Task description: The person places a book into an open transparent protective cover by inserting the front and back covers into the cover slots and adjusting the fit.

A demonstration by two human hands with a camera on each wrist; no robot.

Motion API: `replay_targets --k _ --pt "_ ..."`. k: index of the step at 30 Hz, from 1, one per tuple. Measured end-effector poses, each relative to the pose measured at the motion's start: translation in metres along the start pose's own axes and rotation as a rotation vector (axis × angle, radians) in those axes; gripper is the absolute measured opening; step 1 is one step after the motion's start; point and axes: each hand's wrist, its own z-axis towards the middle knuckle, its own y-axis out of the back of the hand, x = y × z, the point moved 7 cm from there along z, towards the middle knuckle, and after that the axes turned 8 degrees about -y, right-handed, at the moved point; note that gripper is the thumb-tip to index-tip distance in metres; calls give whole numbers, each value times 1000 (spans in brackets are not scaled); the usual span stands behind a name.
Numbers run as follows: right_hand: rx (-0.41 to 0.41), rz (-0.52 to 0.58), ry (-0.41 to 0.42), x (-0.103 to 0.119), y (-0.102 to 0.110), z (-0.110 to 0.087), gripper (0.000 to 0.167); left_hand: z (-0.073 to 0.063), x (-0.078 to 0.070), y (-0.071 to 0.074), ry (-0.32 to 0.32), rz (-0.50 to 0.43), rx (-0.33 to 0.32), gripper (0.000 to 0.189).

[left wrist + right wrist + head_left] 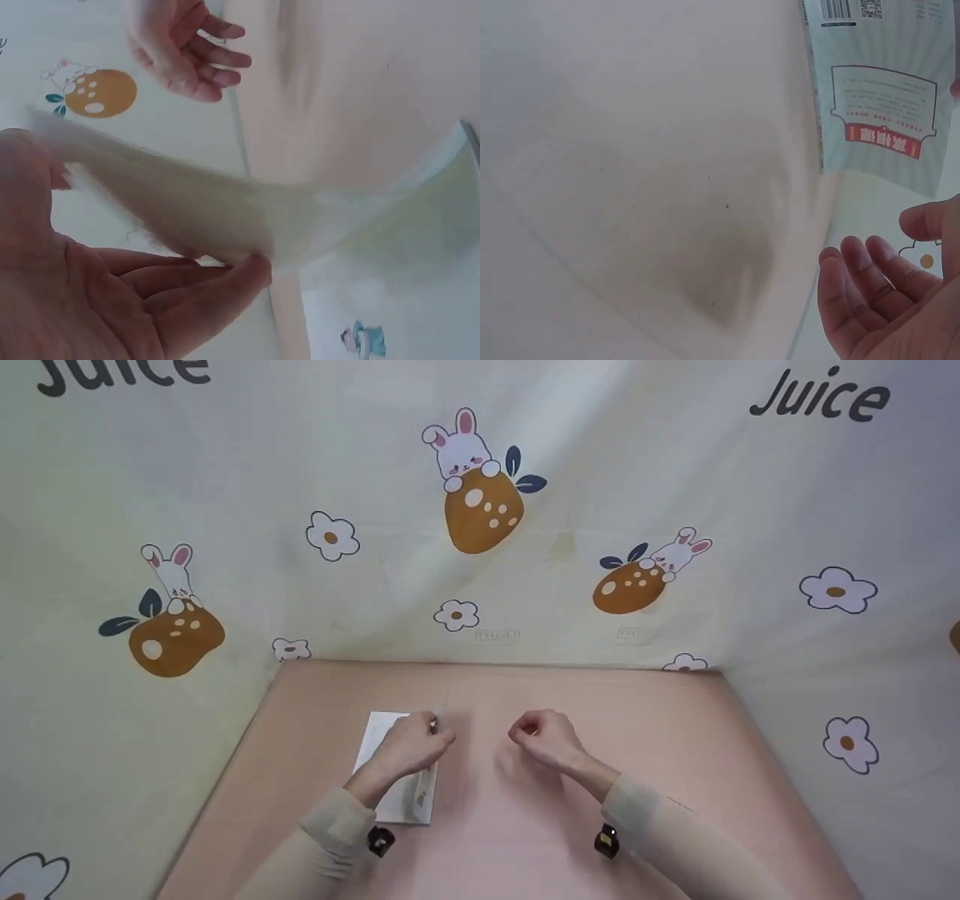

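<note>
A thin book (379, 729) lies on the left part of the table, under my left hand (411, 744). In the left wrist view this hand holds a lifted, curving page (315, 217), blurred, with fingers (217, 300) along its lower side. The page beneath carries a small blue printed figure (365, 339). The right wrist view shows the book's printed back cover (885, 97), with a barcode, a square code and a red label. Apart from the book, my right hand (551, 739) hovers to its right, fingers loosely bent and nothing between them.
A pink cloth covers the table (637, 720). Pale curtains with printed rabbits, fruit and flowers (484, 510) stand around its back and sides. A small black device (381, 841) sits at the left wrist, another (607, 841) at the right wrist.
</note>
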Motion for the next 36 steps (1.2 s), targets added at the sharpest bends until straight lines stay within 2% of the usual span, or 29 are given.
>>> replay_targets --k 8,12,20,23,25,30,36 --pt "-7 -22 -24 -12 5 -3 13 -6 18 23 80 -51 12 28" --pt "-14 -19 -32 -17 6 -4 12 -11 26 33 81 -75 1 23" --pt "-24 -43 -34 -23 6 -5 10 -16 46 45 97 -112 33 21" --pt "-30 -52 -41 -25 7 -5 10 -17 56 51 90 -90 29 20" --pt "-27 -54 -51 -27 6 -4 10 -18 64 55 98 -57 21 25" --pt "-22 -60 -60 -30 4 -4 10 -23 87 60 176 19 7 40" --pt "-27 -73 -37 -31 2 -6 11 -30 114 56 278 32 -26 32"
